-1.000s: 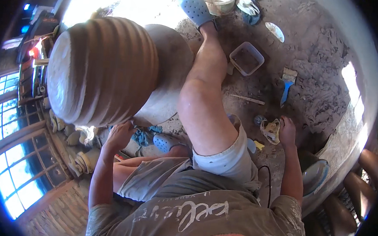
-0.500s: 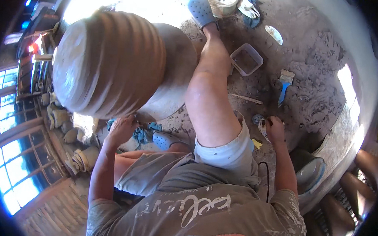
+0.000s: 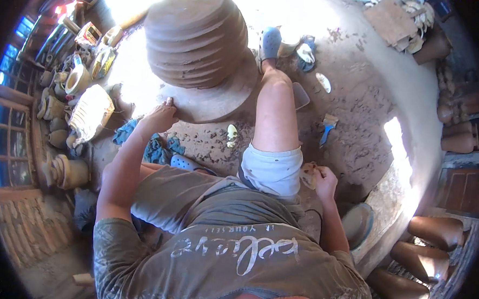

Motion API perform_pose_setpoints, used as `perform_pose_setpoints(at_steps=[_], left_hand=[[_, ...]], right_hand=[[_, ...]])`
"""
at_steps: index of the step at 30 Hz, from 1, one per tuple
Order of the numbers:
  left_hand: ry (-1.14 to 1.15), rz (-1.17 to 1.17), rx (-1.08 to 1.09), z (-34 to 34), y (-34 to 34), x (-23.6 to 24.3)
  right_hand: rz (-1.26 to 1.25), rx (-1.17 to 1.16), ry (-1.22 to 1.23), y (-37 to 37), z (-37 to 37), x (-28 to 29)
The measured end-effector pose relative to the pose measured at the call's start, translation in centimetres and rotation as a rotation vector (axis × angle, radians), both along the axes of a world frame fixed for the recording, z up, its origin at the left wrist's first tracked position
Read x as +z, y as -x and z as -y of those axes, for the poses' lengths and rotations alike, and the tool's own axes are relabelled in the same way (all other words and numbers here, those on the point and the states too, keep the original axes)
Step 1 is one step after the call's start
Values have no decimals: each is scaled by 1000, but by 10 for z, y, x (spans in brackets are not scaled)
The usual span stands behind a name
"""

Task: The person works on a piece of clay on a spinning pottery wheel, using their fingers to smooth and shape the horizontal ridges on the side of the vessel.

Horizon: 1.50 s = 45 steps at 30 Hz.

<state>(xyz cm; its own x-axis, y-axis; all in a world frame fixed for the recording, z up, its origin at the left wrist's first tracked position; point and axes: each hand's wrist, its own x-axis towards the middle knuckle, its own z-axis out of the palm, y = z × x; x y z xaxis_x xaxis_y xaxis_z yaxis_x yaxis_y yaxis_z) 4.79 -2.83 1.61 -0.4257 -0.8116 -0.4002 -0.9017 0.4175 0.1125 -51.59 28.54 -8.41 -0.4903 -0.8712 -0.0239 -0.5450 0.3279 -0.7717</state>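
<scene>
A large ribbed clay pot (image 3: 196,39) stands on a round potter's wheel (image 3: 209,102) ahead and to the left. My left hand (image 3: 162,117) is at the wheel's near left edge, thumb on top and fingers curled at the rim. Beside my right thigh, my right hand (image 3: 325,182) pinches a thin brownish piece (image 3: 307,175), whose exact kind I cannot make out. My bent right leg stretches forward past the wheel, with a blue clog (image 3: 270,42) on that foot.
A blue-handled brush (image 3: 327,130) lies on the clay-smeared ground at right, with a pale oval piece (image 3: 323,82) beyond it. Blue cloth (image 3: 155,148) lies below my left forearm. Small pots (image 3: 58,132) crowd the left; long brown clay forms (image 3: 400,290) line the lower right.
My view has shifted, so the pot now sits farther up and shows more of its top. My right hand has come up off the ground area with the brownish piece; my left remains by the wheel.
</scene>
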Motion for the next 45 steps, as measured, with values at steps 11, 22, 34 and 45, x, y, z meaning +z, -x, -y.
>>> perform_pose_setpoints(at_steps=[11,22,34,45], left_hand=[[-4,-374,-126,12,-90,37],[277,-816,936,-145,-229,86],[372,-1719,814,-275,-51,35],[-397,-1254,329,-325,-78,45]], right_hand=[[-312,-99,165,27,48,105],[-173,72,387,97,185,196],[-454,476,91,10,293,238],[-322,586,-35,-52,322,225]])
